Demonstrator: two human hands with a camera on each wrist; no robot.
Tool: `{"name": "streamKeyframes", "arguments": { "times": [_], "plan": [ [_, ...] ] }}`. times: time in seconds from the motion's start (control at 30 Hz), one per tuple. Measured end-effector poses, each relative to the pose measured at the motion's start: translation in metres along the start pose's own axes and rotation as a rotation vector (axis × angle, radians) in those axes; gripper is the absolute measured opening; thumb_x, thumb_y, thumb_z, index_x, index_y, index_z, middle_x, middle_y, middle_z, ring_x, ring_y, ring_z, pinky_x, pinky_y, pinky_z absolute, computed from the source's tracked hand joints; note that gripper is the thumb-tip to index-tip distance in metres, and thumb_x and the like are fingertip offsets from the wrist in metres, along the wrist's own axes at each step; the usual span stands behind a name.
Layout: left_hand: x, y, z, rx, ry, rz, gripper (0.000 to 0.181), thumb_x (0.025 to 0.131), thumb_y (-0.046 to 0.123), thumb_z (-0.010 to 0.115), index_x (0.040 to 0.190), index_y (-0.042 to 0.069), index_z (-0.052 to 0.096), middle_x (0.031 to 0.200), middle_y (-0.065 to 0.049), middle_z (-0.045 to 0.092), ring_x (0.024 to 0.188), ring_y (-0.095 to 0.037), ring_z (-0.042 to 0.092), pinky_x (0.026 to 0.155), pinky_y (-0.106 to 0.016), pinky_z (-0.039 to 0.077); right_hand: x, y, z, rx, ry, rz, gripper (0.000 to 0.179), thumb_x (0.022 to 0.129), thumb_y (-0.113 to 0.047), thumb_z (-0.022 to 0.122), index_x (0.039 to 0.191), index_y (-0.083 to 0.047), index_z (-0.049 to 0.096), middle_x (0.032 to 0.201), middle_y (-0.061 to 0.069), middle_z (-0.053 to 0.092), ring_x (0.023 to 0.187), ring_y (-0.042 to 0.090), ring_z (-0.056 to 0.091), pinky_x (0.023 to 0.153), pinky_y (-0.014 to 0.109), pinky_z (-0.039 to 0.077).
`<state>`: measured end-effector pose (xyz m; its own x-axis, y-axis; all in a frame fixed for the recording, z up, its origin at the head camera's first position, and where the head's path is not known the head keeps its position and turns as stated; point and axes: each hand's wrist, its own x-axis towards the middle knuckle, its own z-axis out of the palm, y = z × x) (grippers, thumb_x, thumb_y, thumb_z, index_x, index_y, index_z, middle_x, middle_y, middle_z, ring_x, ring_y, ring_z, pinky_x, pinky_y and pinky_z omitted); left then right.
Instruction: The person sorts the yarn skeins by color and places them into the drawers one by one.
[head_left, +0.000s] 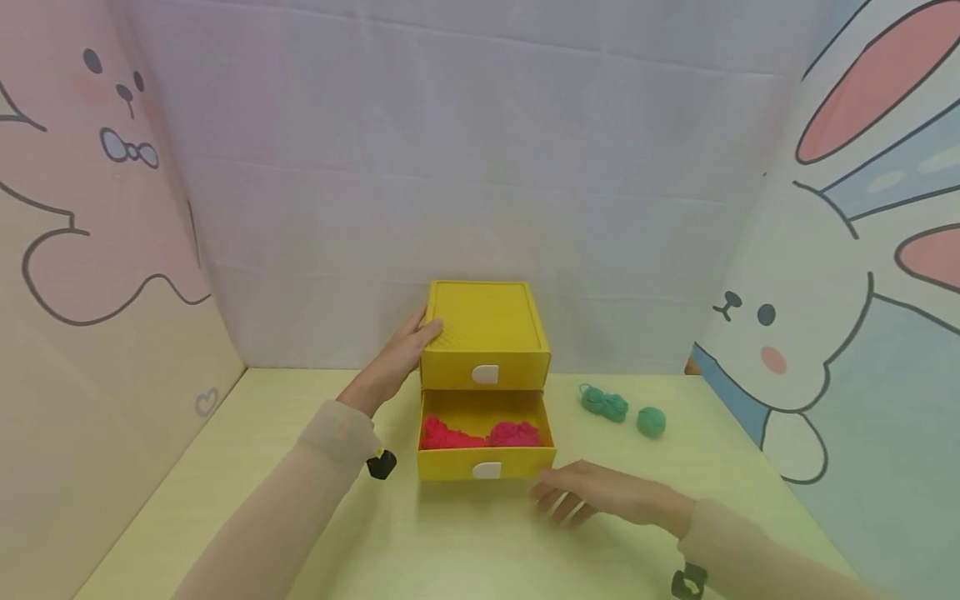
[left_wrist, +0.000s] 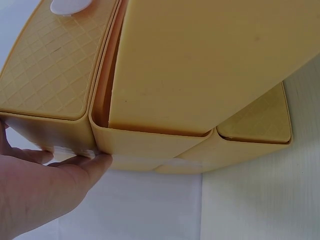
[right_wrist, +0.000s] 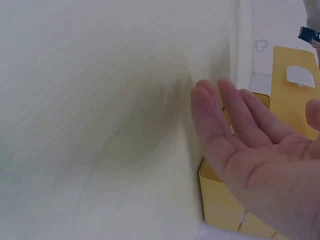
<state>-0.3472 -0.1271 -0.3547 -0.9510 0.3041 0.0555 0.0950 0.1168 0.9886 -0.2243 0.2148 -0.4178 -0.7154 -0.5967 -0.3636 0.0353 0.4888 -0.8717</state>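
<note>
A yellow drawer cabinet (head_left: 487, 321) stands on the table with its middle drawer (head_left: 453, 463) pulled out. Inside that drawer lie bright red yarn (head_left: 450, 435) and a pink yarn bundle (head_left: 514, 434). My left hand (head_left: 397, 358) rests against the cabinet's upper left side, one digit over the top edge; in the left wrist view its fingertips (left_wrist: 102, 160) press the side wall. Just off the drawer's front right corner is my right hand (head_left: 592, 490), holding nothing, its fingers loosely extended. Top and bottom drawers (left_wrist: 260, 117) look closed in the left wrist view.
Right of the cabinet, a green yarn skein (head_left: 604, 403) and a green yarn ball (head_left: 651, 422) lie on the pale table (head_left: 720, 450). A white cloth wall (head_left: 480, 167) stands behind. Cartoon-printed panels (head_left: 795, 317) flank both sides.
</note>
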Motion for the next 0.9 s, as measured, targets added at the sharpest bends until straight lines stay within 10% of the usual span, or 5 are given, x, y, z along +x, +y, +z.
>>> {"name": "streamKeyframes", "arguments": {
  "times": [0.37, 0.9],
  "plan": [
    [-0.001, 0.0, 0.0, 0.019, 0.001, 0.0, 0.074, 0.114, 0.047, 0.043, 0.173, 0.029, 0.002, 0.179, 0.002, 0.006, 0.163, -0.029, 0.014, 0.128, -0.062, 0.02, 0.026, 0.002, 0.029, 0.427, -0.215, -0.042, 0.08, 0.115, -0.055, 0.031, 0.159, 0.01, 0.035, 0.153, 0.028, 0.055, 0.133, 0.046, 0.061, 0.112, 0.054, 0.051],
    [0.001, 0.0, 0.001, 0.019, 0.007, -0.018, 0.075, 0.114, 0.049, 0.043, 0.173, 0.029, 0.001, 0.179, 0.001, 0.006, 0.163, -0.029, 0.013, 0.129, -0.061, 0.019, 0.057, -0.016, 0.064, 0.8, -0.017, -0.063, 0.079, 0.111, -0.058, 0.046, 0.159, 0.005, 0.04, 0.158, 0.024, 0.05, 0.144, 0.044, 0.052, 0.12, 0.051, 0.043]
  ]
}}
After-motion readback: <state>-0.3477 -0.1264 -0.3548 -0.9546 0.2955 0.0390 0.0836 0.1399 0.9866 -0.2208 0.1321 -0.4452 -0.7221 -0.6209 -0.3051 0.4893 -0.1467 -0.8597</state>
